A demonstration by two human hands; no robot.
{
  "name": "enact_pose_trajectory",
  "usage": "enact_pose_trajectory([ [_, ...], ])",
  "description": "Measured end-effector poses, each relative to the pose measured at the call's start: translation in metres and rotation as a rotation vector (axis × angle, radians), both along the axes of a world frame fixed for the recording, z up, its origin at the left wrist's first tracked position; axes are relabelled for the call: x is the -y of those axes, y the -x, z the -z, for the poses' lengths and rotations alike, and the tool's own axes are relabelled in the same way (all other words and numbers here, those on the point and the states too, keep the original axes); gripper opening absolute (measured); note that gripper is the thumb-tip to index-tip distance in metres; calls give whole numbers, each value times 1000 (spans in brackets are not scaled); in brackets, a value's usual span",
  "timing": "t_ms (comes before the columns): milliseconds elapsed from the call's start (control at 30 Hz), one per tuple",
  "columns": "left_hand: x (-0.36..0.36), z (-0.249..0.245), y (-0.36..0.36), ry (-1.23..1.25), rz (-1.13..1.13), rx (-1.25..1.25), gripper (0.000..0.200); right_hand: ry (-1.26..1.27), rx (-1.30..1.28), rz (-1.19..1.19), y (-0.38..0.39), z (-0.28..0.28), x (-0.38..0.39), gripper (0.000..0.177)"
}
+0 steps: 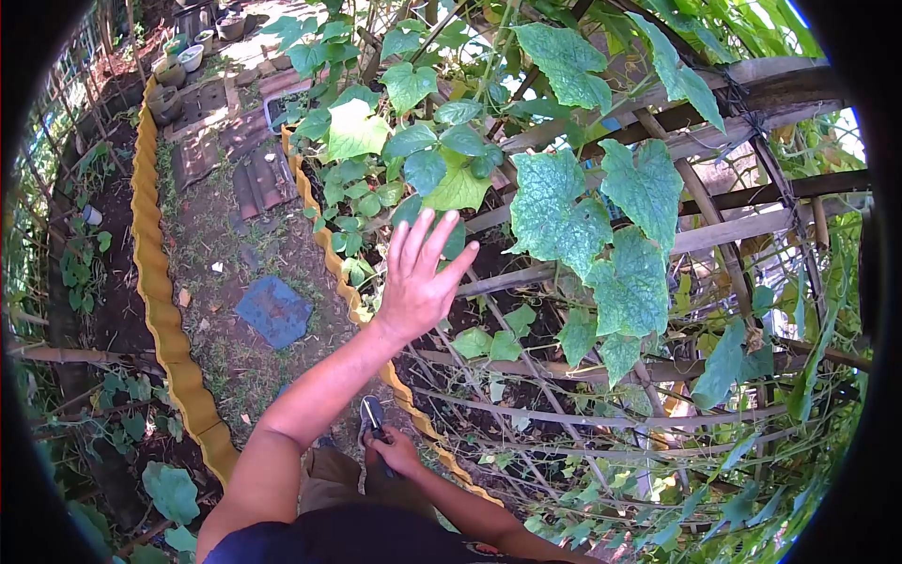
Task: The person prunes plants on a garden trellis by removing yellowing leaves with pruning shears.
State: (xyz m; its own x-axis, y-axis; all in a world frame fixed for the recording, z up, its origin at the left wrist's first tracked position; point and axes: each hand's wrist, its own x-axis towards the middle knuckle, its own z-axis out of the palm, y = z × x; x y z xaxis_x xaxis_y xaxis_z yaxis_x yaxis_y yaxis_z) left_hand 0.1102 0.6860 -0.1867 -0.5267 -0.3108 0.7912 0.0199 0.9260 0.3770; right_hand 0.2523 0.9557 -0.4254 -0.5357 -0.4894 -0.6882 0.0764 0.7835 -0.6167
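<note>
My left hand point(418, 282) reaches out over the path's right edge, its fingers stretched and spread, with nothing in them. Its fingertips overlap the green vine leaves point(456, 183) at the trellis in this view. Large, pale-speckled leaves point(561, 209) hang just to the right of that hand. Low by my legs, my right hand point(402, 453) is closed round a small dark-handled tool point(377, 433) with a narrow, pale front part. The exact kind of tool is too small to make out.
A bamboo trellis point(695, 235) covered with vines fills the right side. Wavy yellow edging point(160, 282) borders the dirt path on the left, and similar edging point(315, 211) runs on the right. A blue slab point(273, 311) lies on the path. Pots point(191, 58) stand at the far end.
</note>
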Motion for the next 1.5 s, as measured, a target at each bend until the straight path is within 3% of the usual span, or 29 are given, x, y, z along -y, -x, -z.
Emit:
enact_pose_trajectory([
  [67, 12, -13, 18, -19, -103, 180, 46, 32, -5, 12, 15, -11, 16, 64],
  [167, 30, 4, 35, 18, -156, 238, 38, 130, -20, 85, 37, -29, 33, 59],
  [267, 34, 20, 16, -70, -128, 143, 27, 303, 19, 184, 61, -14, 41, 55],
  [333, 36, 35, 3, -107, -84, 104, 23, 355, 56, 259, 80, -65, 62, 57],
  [533, 48, 64, -18, -156, -48, 91, 22, 657, 23, 318, 133, -134, 92, 60],
  [667, 59, 71, -26, -157, -39, 90, 20, 771, -57, 193, 157, -182, 114, 60],
  [800, 70, 65, -32, -183, -43, 55, 19, 855, 135, 208, 179, -222, 149, 54],
  [933, 82, 58, -32, -248, -67, 3, 21, 811, 156, 167, 195, -252, 181, 31],
  [1500, 91, 52, -37, -355, -61, -76, 21, 703, -97, 226, 234, -276, 239, 30],
])
